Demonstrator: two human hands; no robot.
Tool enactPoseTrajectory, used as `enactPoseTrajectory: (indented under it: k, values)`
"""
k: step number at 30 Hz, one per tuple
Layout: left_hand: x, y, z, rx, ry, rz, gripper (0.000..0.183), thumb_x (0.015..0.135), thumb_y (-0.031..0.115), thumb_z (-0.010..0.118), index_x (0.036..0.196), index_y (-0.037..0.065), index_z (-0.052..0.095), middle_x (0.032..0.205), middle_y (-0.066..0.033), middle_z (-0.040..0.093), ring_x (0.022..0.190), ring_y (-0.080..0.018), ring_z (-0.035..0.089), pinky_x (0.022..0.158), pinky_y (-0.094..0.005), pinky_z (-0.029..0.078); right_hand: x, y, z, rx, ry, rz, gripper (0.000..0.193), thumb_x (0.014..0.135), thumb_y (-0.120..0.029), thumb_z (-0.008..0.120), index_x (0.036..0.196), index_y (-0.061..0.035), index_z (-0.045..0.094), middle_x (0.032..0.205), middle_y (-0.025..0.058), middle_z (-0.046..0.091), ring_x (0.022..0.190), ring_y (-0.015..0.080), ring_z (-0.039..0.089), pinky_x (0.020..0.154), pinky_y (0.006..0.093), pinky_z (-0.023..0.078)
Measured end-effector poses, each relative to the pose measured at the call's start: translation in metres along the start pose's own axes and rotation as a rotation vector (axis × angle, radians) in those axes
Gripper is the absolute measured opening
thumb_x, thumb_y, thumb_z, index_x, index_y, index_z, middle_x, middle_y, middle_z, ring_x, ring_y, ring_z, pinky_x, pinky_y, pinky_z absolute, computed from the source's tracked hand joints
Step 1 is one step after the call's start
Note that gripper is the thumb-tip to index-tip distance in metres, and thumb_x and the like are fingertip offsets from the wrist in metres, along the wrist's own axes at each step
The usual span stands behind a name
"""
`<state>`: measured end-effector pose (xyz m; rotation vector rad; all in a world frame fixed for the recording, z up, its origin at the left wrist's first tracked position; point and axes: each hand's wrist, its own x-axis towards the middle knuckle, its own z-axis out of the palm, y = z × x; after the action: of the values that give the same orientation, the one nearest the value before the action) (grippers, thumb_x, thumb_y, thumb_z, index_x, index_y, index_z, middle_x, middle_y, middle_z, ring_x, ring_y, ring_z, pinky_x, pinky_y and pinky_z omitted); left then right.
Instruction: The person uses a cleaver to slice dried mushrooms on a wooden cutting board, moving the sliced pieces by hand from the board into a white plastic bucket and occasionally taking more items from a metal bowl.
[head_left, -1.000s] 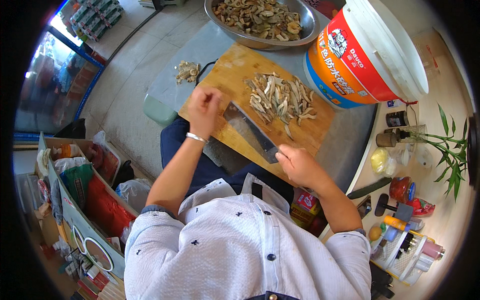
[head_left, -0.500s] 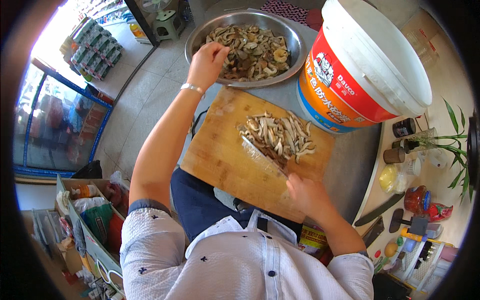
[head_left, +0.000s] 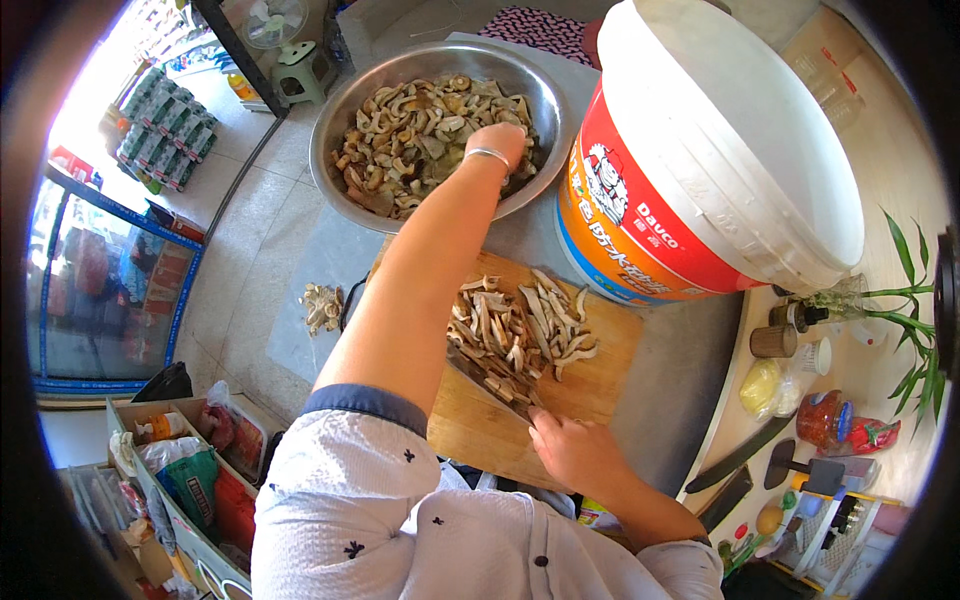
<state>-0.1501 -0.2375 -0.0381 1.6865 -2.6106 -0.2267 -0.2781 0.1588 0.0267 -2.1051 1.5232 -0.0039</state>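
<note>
A wide steel basin (head_left: 325,172) full of brown-grey mushroom pieces (head_left: 412,125) stands beyond the wooden cutting board (head_left: 606,385). My left hand (head_left: 497,147) reaches into the basin's right side, fingers curled down among the pieces; the fingertips are hidden. In my right hand (head_left: 578,452) is the handle of a knife (head_left: 488,383), its blade slanting up to the left across the board. Mushroom strips (head_left: 520,325) lie in a heap beside the blade, and my left forearm covers the board's left part.
A tall white bucket (head_left: 690,190) with a red and orange label stands right of the basin. Pale scraps (head_left: 322,308) lie left of the board. Jars (head_left: 824,420), a dark curved blade (head_left: 738,455) and a plant (head_left: 905,300) occupy the right-hand counter.
My left hand has moved from the basin's left edge rightward and down into the mushroom pieces. The knife stays in my right hand on the board. The whole view has shifted.
</note>
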Motion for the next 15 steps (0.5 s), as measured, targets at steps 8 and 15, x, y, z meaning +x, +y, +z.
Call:
enactPoseTrajectory:
  k: [8, 15]
  values:
    - [-0.028, -0.020, -0.017, -0.748, 0.199, -0.032, 0.022, 0.086, 0.023, 0.065, 0.099, 0.006, 0.065, 0.086, -0.0080, 0.066, 0.080, -0.0200, 0.060, 0.077, -0.0346, 0.047, 0.002, 0.003, -0.003, 0.101, -0.018, 0.026, 0.022, 0.092, -0.026, 0.050, 0.096, -0.0049, 0.054, 0.071, 0.0201, 0.063, 0.066, 0.0409, 0.063, 0.059, 0.0526, 0.050]
    - [-0.167, -0.042, -0.061, -1.206, 0.318, -0.080, 0.014, 0.086, 0.009, 0.062, 0.099, 0.003, 0.064, 0.077, 0.0031, 0.060, 0.074, -0.0092, 0.053, 0.068, -0.0233, 0.044, 0.004, 0.008, 0.001, 0.167, 0.054, -0.006, 0.022, 0.093, -0.023, 0.050, 0.089, -0.0026, 0.055, 0.072, 0.0244, 0.062, 0.070, 0.0442, 0.061, 0.064, 0.0541, 0.048]
